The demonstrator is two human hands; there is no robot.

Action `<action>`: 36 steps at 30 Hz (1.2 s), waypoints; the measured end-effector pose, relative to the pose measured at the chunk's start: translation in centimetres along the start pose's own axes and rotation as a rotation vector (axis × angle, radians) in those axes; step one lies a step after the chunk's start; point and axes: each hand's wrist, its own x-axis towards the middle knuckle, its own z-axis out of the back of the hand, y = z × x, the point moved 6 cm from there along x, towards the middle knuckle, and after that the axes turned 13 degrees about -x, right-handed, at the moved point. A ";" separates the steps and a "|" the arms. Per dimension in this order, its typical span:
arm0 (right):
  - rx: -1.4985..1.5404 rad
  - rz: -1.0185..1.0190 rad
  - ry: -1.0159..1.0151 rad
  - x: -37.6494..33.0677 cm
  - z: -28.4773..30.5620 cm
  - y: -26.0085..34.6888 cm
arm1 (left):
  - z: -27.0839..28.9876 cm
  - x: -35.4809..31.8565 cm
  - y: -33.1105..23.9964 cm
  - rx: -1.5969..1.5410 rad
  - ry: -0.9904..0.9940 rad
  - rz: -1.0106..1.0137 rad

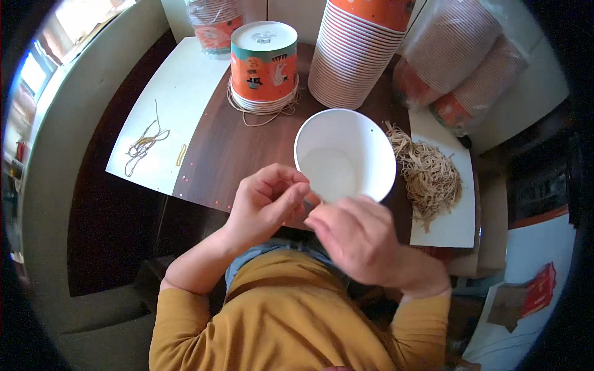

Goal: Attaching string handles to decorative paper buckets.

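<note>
A paper bucket (346, 148), white inside, stands tilted toward me at the table's near edge, its mouth facing up. Both hands meet at its near-left rim, where a sliver of its orange outside shows. My left hand (267, 196) has thumb and fingers pinched together by the rim; whatever lies between them is too small to name. Slightly blurred, my right hand (356, 238) is closed just in front of the bucket, its fingertips close to the left hand's. Its contents are hidden. A dark dot, perhaps a hole, marks the bucket's far-right inner wall.
Upside-down orange buckets (263, 71) stand behind, with cord looped round their base. A tall stack of buckets (356, 55) rises beside them. Wrapped stacks (458, 52) are at far right. Tangled twine (428, 173) lies right; loose cord (145, 145) and a yellow loop (181, 154) lie left.
</note>
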 end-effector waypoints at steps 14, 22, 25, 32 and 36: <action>0.185 -0.011 -0.286 -3.8 -3.8 3.4 | -0.7 -2.0 -0.6 0.537 0.408 -0.554; 0.223 0.004 -0.236 -4.1 -4.0 3.9 | -2.1 -2.5 -1.7 0.649 0.577 -0.768; 0.204 -0.009 -0.264 -4.0 -3.5 3.8 | -2.3 -2.6 -1.5 0.704 0.633 -0.820; -0.032 -0.177 -0.136 -1.7 1.6 -1.5 | -1.5 -2.5 -1.4 0.701 0.550 -0.820; 0.113 -0.005 0.152 -0.2 -1.4 -2.8 | -2.0 -2.3 -2.0 0.720 0.528 -0.818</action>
